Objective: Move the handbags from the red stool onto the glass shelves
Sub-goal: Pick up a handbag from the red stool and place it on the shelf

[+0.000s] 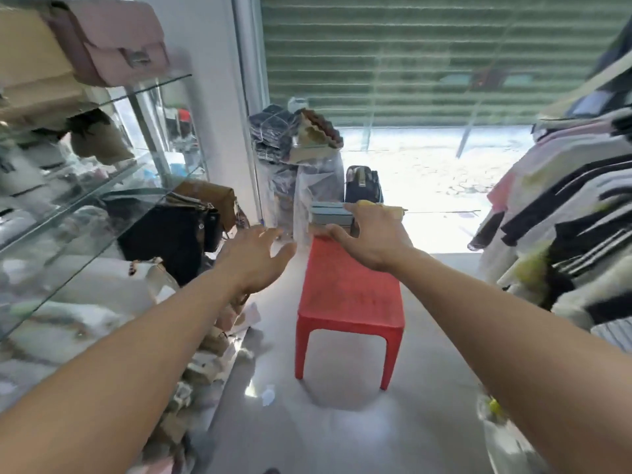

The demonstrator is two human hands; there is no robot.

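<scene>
The red stool [349, 295] stands on the floor in the middle. At its far end lies a light blue handbag [326, 213]. My right hand [372, 237] is around the bag's right end, fingers over the top and thumb at its front lower edge. My left hand [256, 261] hovers open with spread fingers to the left of the stool, touching nothing. A black bag [362, 188] stands upright just behind the blue one. The glass shelves [85, 213] run along the left and hold a pink handbag [116, 42] up high and a black handbag [171, 234] lower down.
Plastic-wrapped bundles [297, 148] are stacked beyond the stool by the white pillar. A rack of hanging clothes [564, 217] fills the right side. Loose packets and paper lie on the floor under the shelves [212, 354]. A green roller shutter [427, 56] is half raised at the back.
</scene>
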